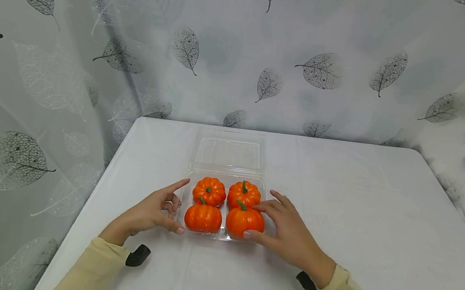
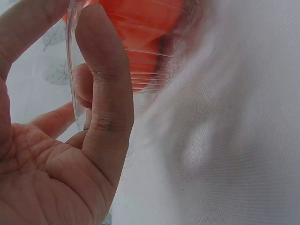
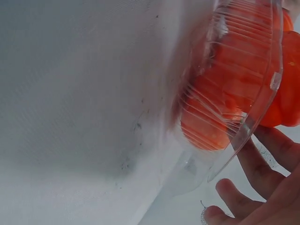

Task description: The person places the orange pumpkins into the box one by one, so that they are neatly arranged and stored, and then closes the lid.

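Several small orange pumpkins with green stems fill a clear plastic clamshell container (image 1: pixel 219 237), its lid (image 1: pixel 229 150) folded back behind it. My left hand (image 1: pixel 151 209) holds the container's left side. In the left wrist view its thumb (image 2: pixel 105 70) lies along the rim, with other fingers curled behind. The right hand (image 1: pixel 291 229) grips the front right pumpkin (image 1: pixel 243 221), thumb at its front and fingers at its right side. In the right wrist view this pumpkin (image 3: pixel 289 79) rises above the rim. The front left pumpkin (image 1: pixel 203 218) and back pumpkins sit in the container.
A white-covered table (image 1: pixel 358 201) extends well to the right of the container. Behind and to the left hangs a pale curtain (image 1: pixel 225 54) printed with leaves. Dark bands (image 1: pixel 138 255) show at both wrists beside the yellowish sleeves (image 1: pixel 93 270).
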The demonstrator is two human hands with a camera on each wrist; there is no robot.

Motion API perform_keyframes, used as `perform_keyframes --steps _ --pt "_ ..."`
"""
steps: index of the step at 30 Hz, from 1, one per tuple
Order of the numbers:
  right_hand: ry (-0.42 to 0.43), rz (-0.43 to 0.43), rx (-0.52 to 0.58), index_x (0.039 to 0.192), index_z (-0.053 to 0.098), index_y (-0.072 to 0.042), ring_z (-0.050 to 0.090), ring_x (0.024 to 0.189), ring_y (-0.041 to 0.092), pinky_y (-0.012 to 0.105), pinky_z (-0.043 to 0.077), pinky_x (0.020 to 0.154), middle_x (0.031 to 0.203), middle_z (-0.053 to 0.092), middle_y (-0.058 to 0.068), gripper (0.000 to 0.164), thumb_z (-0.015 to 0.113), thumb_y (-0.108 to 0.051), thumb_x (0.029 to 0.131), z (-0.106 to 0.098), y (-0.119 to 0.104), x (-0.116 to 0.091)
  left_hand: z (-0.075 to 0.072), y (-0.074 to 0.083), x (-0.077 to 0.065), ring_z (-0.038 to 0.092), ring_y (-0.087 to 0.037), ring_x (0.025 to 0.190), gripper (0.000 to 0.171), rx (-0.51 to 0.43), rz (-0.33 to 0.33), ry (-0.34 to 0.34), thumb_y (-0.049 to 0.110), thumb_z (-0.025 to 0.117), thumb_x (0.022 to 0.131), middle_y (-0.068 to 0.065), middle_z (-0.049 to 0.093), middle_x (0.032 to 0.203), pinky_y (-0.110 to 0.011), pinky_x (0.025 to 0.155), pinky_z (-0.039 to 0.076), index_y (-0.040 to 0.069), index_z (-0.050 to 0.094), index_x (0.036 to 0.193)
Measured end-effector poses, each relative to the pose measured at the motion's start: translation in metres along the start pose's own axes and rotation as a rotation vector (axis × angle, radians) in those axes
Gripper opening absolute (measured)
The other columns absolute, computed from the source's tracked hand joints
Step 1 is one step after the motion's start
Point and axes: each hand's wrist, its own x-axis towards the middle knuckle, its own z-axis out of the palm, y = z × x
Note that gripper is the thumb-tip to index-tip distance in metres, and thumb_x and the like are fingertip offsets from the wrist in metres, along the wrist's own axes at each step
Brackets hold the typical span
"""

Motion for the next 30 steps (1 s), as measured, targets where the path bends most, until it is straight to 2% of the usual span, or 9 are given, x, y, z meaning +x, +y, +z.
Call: perform_keyframes --steps 5,11,19,24,30 --pt "0.025 -0.056 -0.047 0.125 0.070 -0.015 0.023 0.149 0.031 0.057 0.027 0.114 0.128 0.061 -0.003 0.068 0.065 -0.071 0.085 0.0014 0.0013 0.0004 -0.0002 -0.0004 0.0001 0.050 -0.022 0.075 0.116 0.000 0.003 -0.001 0.005 0.093 0.069 -0.014 0.046 0.095 -0.030 0.062 0.051 0.016 0.025 0.162" --pt "0.029 -0.077 -0.064 0.128 0.068 -0.014 0.026 0.149 0.032 0.057 0.028 0.114 0.130 0.061 -0.001 0.068 0.065 -0.068 0.087 0.0019 0.0013 -0.0012 -0.0005 -0.0003 0.0005 0.050 -0.023 0.076 0.115 0.006 0.002 -0.001 0.004 0.092 0.070 -0.014 0.046 0.095 -0.030 0.062 0.051 0.017 0.025 0.162" --pt "0.044 -0.102 -0.088 0.137 0.062 -0.013 0.028 0.148 0.031 0.058 0.028 0.113 0.139 0.056 0.003 0.075 0.071 -0.066 0.084 0.0057 0.0047 -0.0046 0.0000 0.0000 0.0003 0.050 -0.023 0.077 0.115 0.007 -0.001 0.004 0.004 0.092 0.070 -0.013 0.047 0.094 -0.029 0.061 0.050 0.016 0.025 0.162" --pt "0.107 -0.154 -0.030 0.142 0.057 -0.014 0.039 0.141 0.025 0.054 0.038 0.108 0.147 0.049 0.002 0.077 0.079 -0.057 0.081 0.0072 0.0045 -0.0076 0.0004 0.0004 0.0000 0.050 -0.023 0.076 0.115 0.006 -0.001 0.007 0.003 0.092 0.070 -0.013 0.047 0.094 -0.029 0.062 0.050 0.016 0.025 0.162" --pt "0.207 -0.272 0.092 0.132 0.064 -0.013 0.055 0.125 0.017 0.036 0.048 0.101 0.136 0.055 -0.006 0.063 0.087 -0.038 0.080 0.0078 0.0009 -0.0092 -0.0001 -0.0002 -0.0002 0.050 -0.022 0.076 0.115 0.004 0.002 0.004 0.004 0.092 0.069 -0.013 0.047 0.094 -0.029 0.062 0.050 0.016 0.025 0.162"
